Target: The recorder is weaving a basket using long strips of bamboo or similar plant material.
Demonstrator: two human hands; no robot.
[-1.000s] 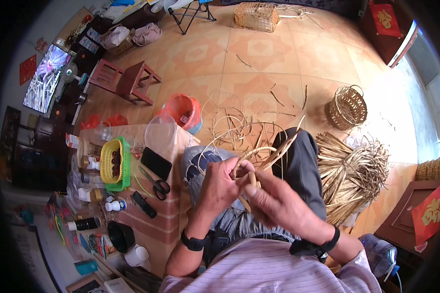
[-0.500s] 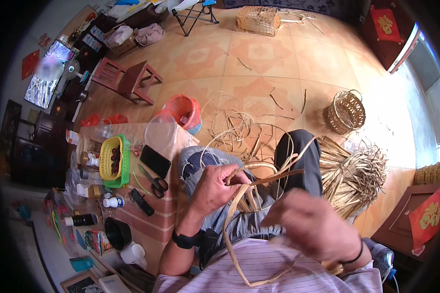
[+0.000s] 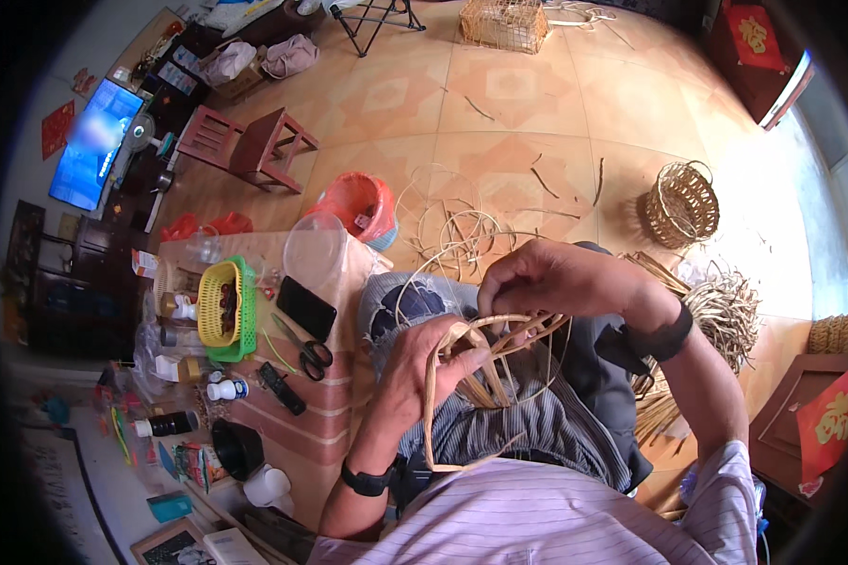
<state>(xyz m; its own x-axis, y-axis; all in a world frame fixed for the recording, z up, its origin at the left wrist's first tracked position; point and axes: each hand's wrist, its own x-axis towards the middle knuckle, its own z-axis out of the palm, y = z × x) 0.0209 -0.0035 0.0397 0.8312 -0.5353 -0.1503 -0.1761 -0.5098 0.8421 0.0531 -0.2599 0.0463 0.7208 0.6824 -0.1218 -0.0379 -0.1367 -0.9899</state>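
Observation:
Over my lap, a hoop of pale plant strips point(image 3: 495, 321) is held with loose strips standing out from it. My left hand point(image 3: 422, 369) is closed round its near left side, the thumb pressed along the strips. From this hand one long strip point(image 3: 431, 414) bends down toward my shirt and curves back right. My right hand point(image 3: 565, 280) reaches over the hoop's far right side with curled fingers pinching at the strips there; its fingertips are partly hidden. Below the hoop, more strips point(image 3: 488, 384) lie between my legs.
At left, a table point(image 3: 297, 428) bears scissors point(image 3: 313, 358), a phone point(image 3: 306, 309), a green-and-yellow basket point(image 3: 242, 320) and bottles. Right of my knees lie a strip bundle point(image 3: 725, 306) and a woven basket point(image 3: 682, 205). Loose strips point(image 3: 462, 235) and a red-lined bin point(image 3: 358, 202) are ahead.
My right hand has swung from the lower right up to the hoop's far side. The hoop and my left hand have shifted slightly; the brown flat strip no longer juts out to the right.

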